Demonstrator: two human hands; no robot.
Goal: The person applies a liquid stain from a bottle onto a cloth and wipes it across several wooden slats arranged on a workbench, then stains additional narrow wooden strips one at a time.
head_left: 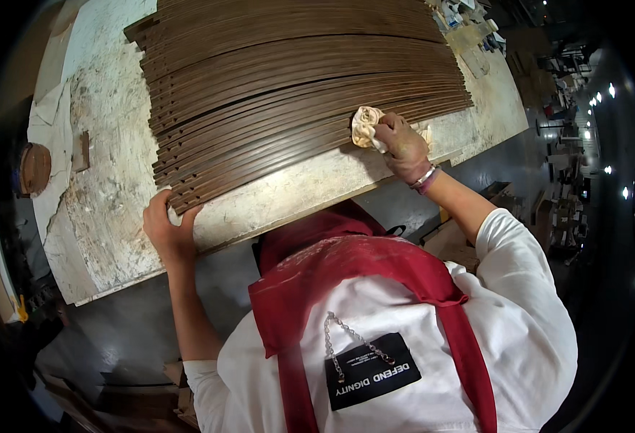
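Many long, dark brown wooden slats [281,94] lie side by side across the work table, with narrow grooves or gaps between them. My right hand [404,148] is closed on a crumpled, cream-coloured rag [366,127] and presses it against the near slats toward their right end. Brown smudges mark its fingers. At the left end of the nearest wooden slat [194,202], my left hand [169,229] has its thumb and fingers on either side of the tip. Part of that grip is hidden under the wood.
The pale, stained work table [108,216] has its near edge just in front of my body. A round brown container [34,169] and a small wood piece [81,151] are at the left. Bottles and clutter [472,32] stand at the far right corner.
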